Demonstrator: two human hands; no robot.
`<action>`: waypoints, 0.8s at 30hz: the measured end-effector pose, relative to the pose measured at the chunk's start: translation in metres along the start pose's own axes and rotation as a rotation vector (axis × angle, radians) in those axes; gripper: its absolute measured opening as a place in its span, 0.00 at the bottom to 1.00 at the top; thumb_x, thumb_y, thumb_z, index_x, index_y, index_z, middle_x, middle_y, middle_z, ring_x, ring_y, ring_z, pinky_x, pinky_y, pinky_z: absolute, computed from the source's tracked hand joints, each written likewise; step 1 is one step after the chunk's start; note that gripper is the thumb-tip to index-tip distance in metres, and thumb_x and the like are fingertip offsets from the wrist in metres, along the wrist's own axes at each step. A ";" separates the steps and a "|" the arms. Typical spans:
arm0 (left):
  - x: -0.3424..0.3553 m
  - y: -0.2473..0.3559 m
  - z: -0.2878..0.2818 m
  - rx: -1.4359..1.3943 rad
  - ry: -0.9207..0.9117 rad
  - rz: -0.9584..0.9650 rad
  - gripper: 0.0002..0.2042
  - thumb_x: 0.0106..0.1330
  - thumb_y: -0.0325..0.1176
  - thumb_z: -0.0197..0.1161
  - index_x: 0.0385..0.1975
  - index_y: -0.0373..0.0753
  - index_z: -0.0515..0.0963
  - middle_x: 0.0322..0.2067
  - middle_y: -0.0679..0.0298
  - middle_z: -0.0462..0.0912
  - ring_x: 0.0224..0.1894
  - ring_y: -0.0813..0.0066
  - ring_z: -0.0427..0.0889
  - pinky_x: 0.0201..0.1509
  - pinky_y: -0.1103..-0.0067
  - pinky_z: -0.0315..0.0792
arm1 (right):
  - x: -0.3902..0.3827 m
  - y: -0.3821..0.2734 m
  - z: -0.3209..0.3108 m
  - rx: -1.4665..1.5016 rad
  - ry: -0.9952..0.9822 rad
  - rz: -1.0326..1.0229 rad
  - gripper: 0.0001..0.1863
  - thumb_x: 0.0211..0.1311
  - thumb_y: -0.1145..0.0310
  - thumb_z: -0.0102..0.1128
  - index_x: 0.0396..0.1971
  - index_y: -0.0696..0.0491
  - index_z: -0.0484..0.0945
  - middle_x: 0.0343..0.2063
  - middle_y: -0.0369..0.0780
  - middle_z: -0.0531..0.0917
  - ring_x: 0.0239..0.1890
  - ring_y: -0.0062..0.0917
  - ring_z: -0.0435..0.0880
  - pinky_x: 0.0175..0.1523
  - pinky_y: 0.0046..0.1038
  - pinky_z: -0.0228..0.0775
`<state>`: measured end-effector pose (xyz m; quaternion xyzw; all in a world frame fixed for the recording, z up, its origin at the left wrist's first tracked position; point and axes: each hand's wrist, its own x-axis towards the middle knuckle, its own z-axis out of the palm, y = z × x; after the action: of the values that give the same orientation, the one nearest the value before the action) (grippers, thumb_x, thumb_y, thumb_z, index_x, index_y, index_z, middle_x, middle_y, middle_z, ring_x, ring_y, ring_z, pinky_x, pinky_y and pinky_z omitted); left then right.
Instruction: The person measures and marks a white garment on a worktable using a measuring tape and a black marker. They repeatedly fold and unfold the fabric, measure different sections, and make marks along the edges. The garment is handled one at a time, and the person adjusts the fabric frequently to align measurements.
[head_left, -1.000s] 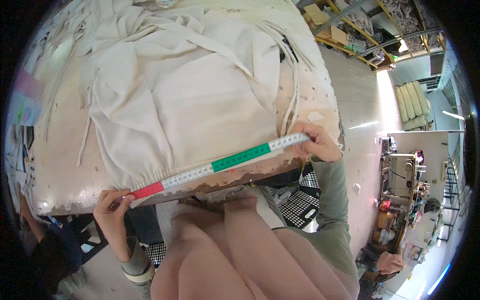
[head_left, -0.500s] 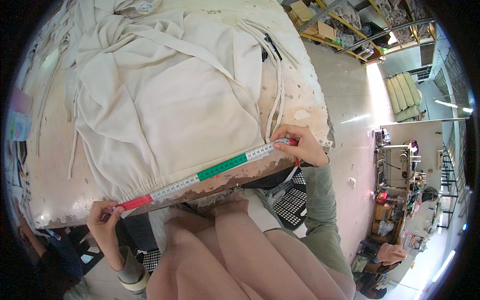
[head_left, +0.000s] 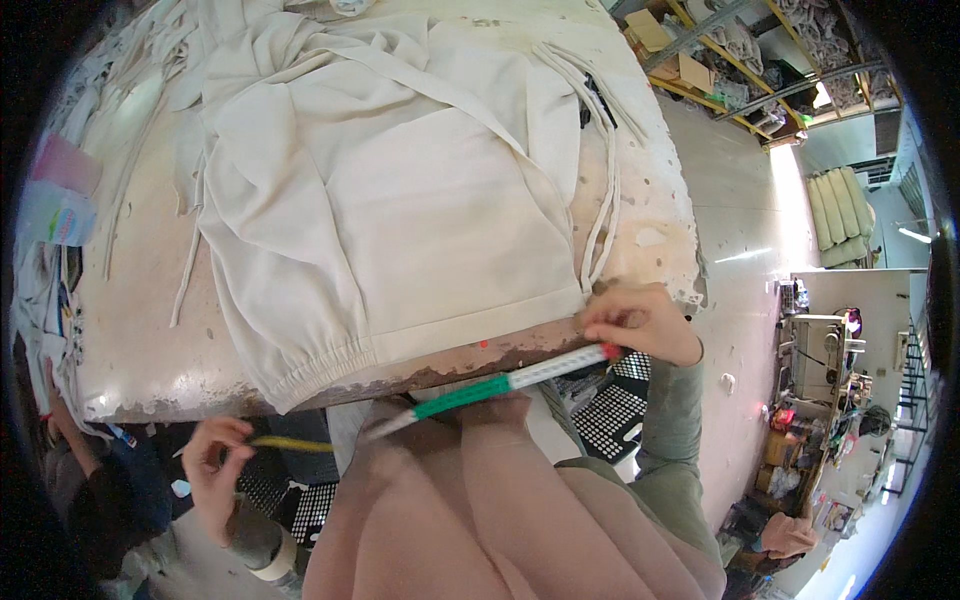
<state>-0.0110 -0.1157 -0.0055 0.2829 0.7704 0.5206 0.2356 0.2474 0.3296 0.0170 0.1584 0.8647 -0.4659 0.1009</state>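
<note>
A cream garment (head_left: pixel 440 220) lies on the table, with a gathered elastic edge (head_left: pixel 320 375) at its near left corner. A flexible measuring tape (head_left: pixel 463 397), with green and white stretches, hangs slack in front of the table edge, over my lap. Its yellow stretch (head_left: pixel 290 443) runs to my left hand (head_left: pixel 218 470), whose thumb and fingers pinch it. My right hand (head_left: pixel 648 322) has curled fingers near the garment's right corner. The tape's red part meets this hand under the thumb; the grip itself is partly hidden and blurred.
The worn table (head_left: pixel 140 350) has a chipped near edge. Cream cords (head_left: pixel 610 190) lie right of the garment, and a clear plastic package (head_left: pixel 62 215) is at the far left. Black perforated pieces (head_left: pixel 605 415) are below the table. Shelving (head_left: pixel 720 60) stands beyond, at the right.
The tape has come off the garment's near edge and dropped toward my lap, slack and twisted. Both hands have moved down, away from the garment. The view has shifted.
</note>
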 end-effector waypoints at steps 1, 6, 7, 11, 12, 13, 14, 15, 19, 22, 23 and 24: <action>-0.005 -0.003 -0.005 -0.142 0.107 0.029 0.10 0.55 0.26 0.66 0.32 0.33 0.71 0.28 0.61 0.74 0.32 0.74 0.73 0.38 0.80 0.70 | 0.003 0.000 0.009 -0.059 0.184 -0.111 0.13 0.50 0.75 0.66 0.39 0.54 0.81 0.35 0.37 0.81 0.41 0.20 0.78 0.38 0.20 0.69; -0.011 -0.013 0.004 -1.191 0.368 0.053 0.11 0.66 0.36 0.58 0.32 0.38 0.64 0.21 0.67 0.63 0.22 0.84 0.64 0.17 0.89 0.63 | 0.018 0.011 0.017 -0.389 0.317 -0.310 0.16 0.47 0.78 0.66 0.40 0.54 0.80 0.42 0.39 0.80 0.47 0.30 0.77 0.48 0.29 0.70; -0.006 -0.013 0.013 -1.113 0.333 0.046 0.12 0.66 0.37 0.58 0.31 0.39 0.63 0.20 0.68 0.61 0.20 0.85 0.61 0.12 0.90 0.58 | 0.019 0.014 0.016 -0.374 0.273 -0.294 0.16 0.47 0.78 0.66 0.39 0.54 0.81 0.41 0.39 0.80 0.46 0.30 0.77 0.48 0.29 0.70; 0.014 0.006 0.051 -0.323 0.143 -0.022 0.08 0.60 0.29 0.64 0.28 0.35 0.71 0.19 0.71 0.64 0.17 0.84 0.63 0.14 0.88 0.56 | 0.018 0.012 0.012 -0.241 0.252 -0.220 0.13 0.51 0.75 0.64 0.39 0.54 0.80 0.39 0.39 0.81 0.42 0.33 0.79 0.47 0.29 0.70; 0.018 0.011 0.062 0.123 0.144 -0.014 0.07 0.56 0.27 0.67 0.29 0.35 0.75 0.19 0.71 0.65 0.18 0.83 0.63 0.18 0.87 0.59 | 0.017 0.010 0.012 -0.216 0.237 -0.205 0.12 0.52 0.74 0.64 0.39 0.54 0.80 0.38 0.39 0.81 0.41 0.34 0.79 0.47 0.29 0.70; 0.021 0.016 0.069 0.206 0.112 -0.011 0.07 0.55 0.25 0.68 0.30 0.35 0.76 0.19 0.70 0.65 0.18 0.83 0.63 0.20 0.87 0.59 | 0.017 0.007 0.013 -0.182 0.250 -0.179 0.11 0.52 0.74 0.64 0.38 0.55 0.80 0.37 0.39 0.81 0.40 0.33 0.79 0.46 0.28 0.71; 0.024 0.020 0.074 0.289 0.081 -0.010 0.07 0.53 0.23 0.68 0.31 0.36 0.77 0.20 0.69 0.66 0.19 0.82 0.63 0.23 0.86 0.60 | 0.017 0.004 0.015 -0.161 0.252 -0.163 0.10 0.52 0.74 0.64 0.37 0.56 0.81 0.36 0.39 0.81 0.39 0.32 0.80 0.45 0.27 0.71; 0.027 0.023 0.077 0.373 0.050 -0.007 0.09 0.52 0.22 0.68 0.32 0.36 0.79 0.20 0.69 0.66 0.19 0.81 0.63 0.25 0.85 0.60 | 0.018 0.002 0.016 -0.140 0.253 -0.148 0.10 0.53 0.75 0.64 0.36 0.57 0.81 0.35 0.40 0.82 0.38 0.31 0.80 0.44 0.26 0.72; 0.034 0.023 0.076 0.479 0.099 0.049 0.08 0.53 0.20 0.66 0.33 0.35 0.77 0.22 0.65 0.67 0.22 0.80 0.64 0.26 0.85 0.61 | 0.016 -0.006 0.022 0.060 0.354 -0.018 0.08 0.53 0.75 0.64 0.34 0.57 0.82 0.32 0.40 0.82 0.35 0.26 0.80 0.43 0.23 0.72; 0.034 0.017 0.070 0.422 0.083 0.054 0.07 0.56 0.18 0.63 0.33 0.33 0.75 0.23 0.64 0.70 0.23 0.80 0.66 0.29 0.84 0.62 | 0.012 -0.011 0.029 0.170 0.433 0.064 0.08 0.53 0.76 0.64 0.34 0.58 0.82 0.31 0.40 0.83 0.36 0.24 0.80 0.43 0.22 0.71; 0.033 0.015 0.069 0.426 0.124 0.112 0.07 0.56 0.18 0.63 0.33 0.33 0.75 0.23 0.64 0.68 0.23 0.80 0.65 0.28 0.84 0.62 | 0.011 -0.013 0.032 0.190 0.467 0.066 0.08 0.53 0.76 0.63 0.34 0.58 0.82 0.32 0.40 0.83 0.35 0.24 0.80 0.43 0.22 0.71; 0.032 0.014 0.067 0.449 0.151 0.119 0.07 0.56 0.18 0.63 0.33 0.33 0.75 0.22 0.65 0.67 0.23 0.79 0.64 0.27 0.83 0.62 | 0.011 -0.015 0.036 0.206 0.499 0.047 0.08 0.53 0.76 0.63 0.34 0.58 0.82 0.32 0.40 0.83 0.35 0.24 0.80 0.42 0.22 0.71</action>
<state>0.0126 -0.0446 -0.0183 0.3334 0.8641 0.3691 0.0774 0.2328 0.2934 0.0051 0.2976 0.8071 -0.4953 -0.1213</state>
